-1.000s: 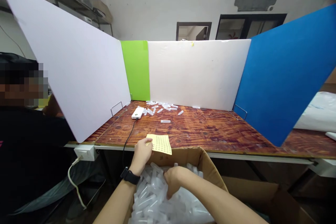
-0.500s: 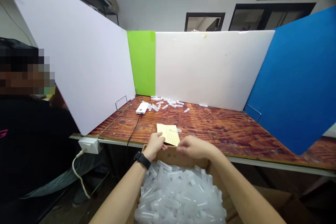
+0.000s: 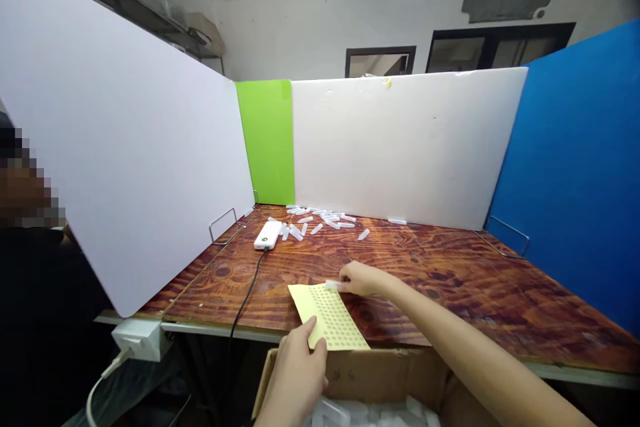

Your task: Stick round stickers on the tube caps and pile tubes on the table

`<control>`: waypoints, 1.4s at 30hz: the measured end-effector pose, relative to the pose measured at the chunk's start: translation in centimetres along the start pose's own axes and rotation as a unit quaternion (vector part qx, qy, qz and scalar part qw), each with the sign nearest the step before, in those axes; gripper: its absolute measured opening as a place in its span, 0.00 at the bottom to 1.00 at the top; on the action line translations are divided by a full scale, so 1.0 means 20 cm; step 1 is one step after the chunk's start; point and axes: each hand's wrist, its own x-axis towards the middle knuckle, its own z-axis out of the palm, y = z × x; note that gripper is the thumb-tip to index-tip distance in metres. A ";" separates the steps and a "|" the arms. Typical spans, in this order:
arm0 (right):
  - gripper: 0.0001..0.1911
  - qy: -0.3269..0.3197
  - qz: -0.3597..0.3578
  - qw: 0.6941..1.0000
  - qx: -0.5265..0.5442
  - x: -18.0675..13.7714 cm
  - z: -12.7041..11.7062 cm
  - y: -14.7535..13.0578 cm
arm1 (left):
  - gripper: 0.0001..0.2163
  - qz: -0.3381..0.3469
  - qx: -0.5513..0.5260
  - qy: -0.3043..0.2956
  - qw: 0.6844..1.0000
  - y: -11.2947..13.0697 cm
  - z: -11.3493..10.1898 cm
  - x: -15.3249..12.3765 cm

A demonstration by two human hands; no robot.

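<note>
At the near table edge: a yellow sheet [image 3: 331,315] dotted with small stickers lies flat on the wooden table [image 3: 450,280], its near end sticking out just over a cardboard box [image 3: 380,373].
Left hand [image 3: 297,373]: thumb and fingers pinched narrow on the sheet's near left corner, held over the box.
Right hand [image 3: 363,278]: reached across the table, fingertips closed on a small clear tube [image 3: 333,285] that it holds at the sheet's far edge.
Box contents: more clear tubes [image 3: 370,413], only partly in view at the bottom of the head view.
Far side of the table: loose tubes [image 3: 320,220] scattered near the back panel, well apart from both hands.
Power bank [image 3: 267,235]: white, beside the scattered tubes, with a black cable [image 3: 245,300] running off the near edge.
Panels: white wall [image 3: 125,167] on the left, green strip [image 3: 267,140] and white board [image 3: 405,147] at the back, blue board [image 3: 575,180] on the right.
Left margin: a person in dark clothing [image 3: 30,307] behind the white wall, and a white power strip [image 3: 137,337] at the table corner.
</note>
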 end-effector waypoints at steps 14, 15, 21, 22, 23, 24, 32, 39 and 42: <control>0.16 0.149 0.125 0.981 0.029 0.14 -0.04 0.15 | 0.21 0.075 0.003 0.044 0.996 -0.04 -0.03 0.04; 0.16 0.152 0.116 0.981 0.028 0.11 -0.05 0.14 | 0.21 0.075 -0.002 0.045 0.996 -0.04 -0.03 0.03; 0.14 0.180 0.034 0.982 0.035 -0.26 -0.15 -0.11 | 0.22 0.085 -0.042 0.032 0.995 -0.02 -0.03 0.02; 0.16 0.177 0.003 0.983 0.049 -0.35 -0.15 -0.18 | 0.22 0.090 -0.054 0.032 0.994 -0.03 -0.03 0.02; 0.17 0.151 -0.032 0.986 0.066 -0.45 -0.15 -0.25 | 0.21 0.097 -0.068 0.035 0.992 -0.03 -0.03 0.02; 0.17 0.098 -0.080 0.989 0.081 -0.54 -0.13 -0.31 | 0.21 0.104 -0.080 0.046 0.990 -0.03 -0.03 0.02; 0.35 -0.136 -0.159 0.972 -0.105 -0.86 0.27 -0.51 | 0.13 0.138 -0.103 -0.001 0.985 -0.03 -0.02 -0.06; 0.28 -0.089 -0.106 0.986 -0.097 -0.83 0.46 -0.55 | 0.29 0.072 -0.093 -0.192 0.974 -0.05 -0.02 -0.11; 0.28 -0.072 -0.107 0.990 -0.054 -0.83 0.50 -0.55 | 0.36 0.078 -0.041 -0.189 0.978 -0.07 -0.02 -0.14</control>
